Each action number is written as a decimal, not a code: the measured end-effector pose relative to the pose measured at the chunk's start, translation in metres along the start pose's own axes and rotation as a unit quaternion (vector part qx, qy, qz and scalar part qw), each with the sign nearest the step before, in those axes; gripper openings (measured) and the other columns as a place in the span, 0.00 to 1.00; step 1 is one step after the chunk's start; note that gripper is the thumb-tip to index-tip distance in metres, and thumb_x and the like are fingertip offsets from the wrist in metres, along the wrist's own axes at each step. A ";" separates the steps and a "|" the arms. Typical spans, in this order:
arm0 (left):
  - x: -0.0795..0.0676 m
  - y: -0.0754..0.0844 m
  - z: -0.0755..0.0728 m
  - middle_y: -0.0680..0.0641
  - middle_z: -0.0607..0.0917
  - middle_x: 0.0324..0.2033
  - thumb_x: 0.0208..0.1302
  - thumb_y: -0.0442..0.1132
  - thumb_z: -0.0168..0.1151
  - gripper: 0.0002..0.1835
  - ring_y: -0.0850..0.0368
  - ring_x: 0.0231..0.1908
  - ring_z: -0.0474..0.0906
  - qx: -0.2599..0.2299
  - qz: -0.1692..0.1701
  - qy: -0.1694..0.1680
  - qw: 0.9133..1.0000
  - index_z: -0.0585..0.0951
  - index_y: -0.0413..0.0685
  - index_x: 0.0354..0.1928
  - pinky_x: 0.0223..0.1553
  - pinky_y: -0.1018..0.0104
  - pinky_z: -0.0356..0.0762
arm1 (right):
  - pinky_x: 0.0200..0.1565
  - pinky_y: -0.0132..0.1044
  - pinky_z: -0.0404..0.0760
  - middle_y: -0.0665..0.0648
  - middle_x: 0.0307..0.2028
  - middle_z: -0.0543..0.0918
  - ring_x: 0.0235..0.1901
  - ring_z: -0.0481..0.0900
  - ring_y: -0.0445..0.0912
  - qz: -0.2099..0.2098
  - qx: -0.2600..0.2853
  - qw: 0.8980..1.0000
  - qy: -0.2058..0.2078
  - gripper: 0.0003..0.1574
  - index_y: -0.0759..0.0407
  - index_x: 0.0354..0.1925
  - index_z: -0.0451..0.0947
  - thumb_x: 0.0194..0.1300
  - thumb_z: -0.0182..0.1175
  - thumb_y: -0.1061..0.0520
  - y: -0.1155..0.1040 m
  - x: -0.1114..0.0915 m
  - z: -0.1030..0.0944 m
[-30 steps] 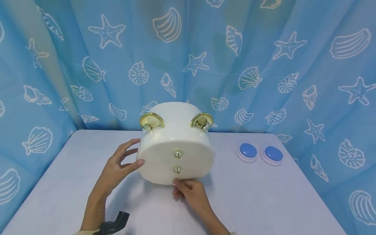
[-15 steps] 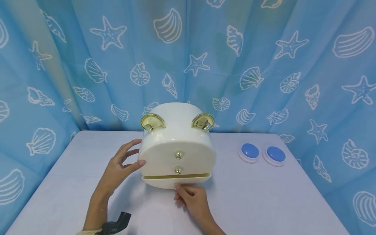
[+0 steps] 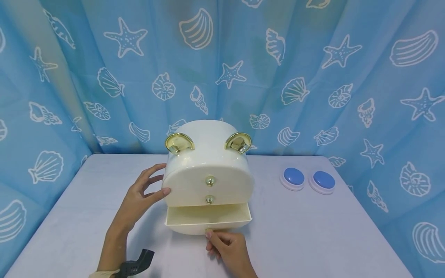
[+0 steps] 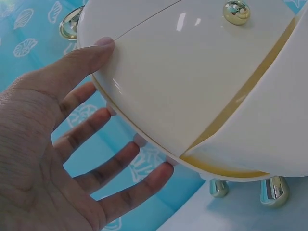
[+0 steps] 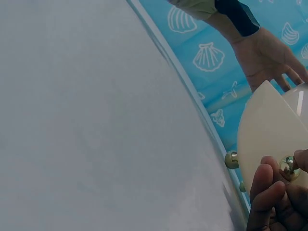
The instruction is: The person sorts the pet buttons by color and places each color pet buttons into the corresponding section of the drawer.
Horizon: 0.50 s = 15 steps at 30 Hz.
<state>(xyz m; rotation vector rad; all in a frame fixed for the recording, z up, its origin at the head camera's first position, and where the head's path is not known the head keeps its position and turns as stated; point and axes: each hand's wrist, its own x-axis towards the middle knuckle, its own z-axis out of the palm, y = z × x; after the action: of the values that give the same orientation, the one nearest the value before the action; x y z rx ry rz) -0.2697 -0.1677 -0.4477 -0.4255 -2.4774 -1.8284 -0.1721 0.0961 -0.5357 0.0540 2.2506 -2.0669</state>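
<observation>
A white drawer box (image 3: pixel 189 189) with gold ear shapes and gold knobs stands mid-table. Its bottom drawer (image 3: pixel 185 229) is pulled partway out, and the visible part of its inside looks bare. My right hand (image 3: pixel 231 249) pinches that drawer's gold knob (image 5: pixel 288 169) between thumb and fingers. On the box's left side rests my left hand (image 3: pixel 139 197). Its thumb lies on the front face, and its fairly straight, spread fingers touch the side wall, as the left wrist view shows. The two upper knobs are untouched, and the drawers there are closed.
Two blue-topped white round push buttons (image 3: pixel 293 176) sit side by side at the table's right rear. A blue shell-print curtain (image 3: pixel 222 100) surrounds the back and sides of the white-covered table (image 3: pixel 299 235). Small gold feet (image 4: pixel 274 191) hold the box up.
The bottom drawer has gone from closed to partly open, sliding toward me with my right hand on its knob. My left hand has stayed at the box's left side.
</observation>
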 end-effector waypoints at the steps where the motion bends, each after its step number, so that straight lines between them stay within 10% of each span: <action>1: 0.000 0.000 0.000 0.59 0.63 0.71 0.64 0.50 0.70 0.36 0.45 0.69 0.64 -0.001 0.000 0.000 1.000 0.66 0.73 0.72 0.58 0.34 0.71 | 0.20 0.27 0.75 0.55 0.20 0.84 0.18 0.75 0.39 0.003 -0.003 1.000 0.002 0.25 0.62 0.24 0.86 0.65 0.67 0.43 0.000 -0.002 0.000; 15: -0.001 0.001 0.001 0.61 0.62 0.71 0.63 0.52 0.69 0.36 0.45 0.69 0.63 0.001 -0.004 0.002 1.000 0.66 0.75 0.72 0.57 0.32 0.71 | 0.23 0.28 0.78 0.55 0.21 0.85 0.19 0.78 0.40 0.044 0.000 0.999 0.012 0.23 0.65 0.28 0.88 0.65 0.68 0.46 -0.004 -0.035 0.000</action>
<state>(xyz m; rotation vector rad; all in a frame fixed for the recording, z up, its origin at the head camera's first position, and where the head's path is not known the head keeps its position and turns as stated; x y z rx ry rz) -0.2685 -0.1667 -0.4470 -0.4131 -2.4824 -1.8278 -0.1380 0.0964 -0.5290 0.1749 2.2190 -2.0312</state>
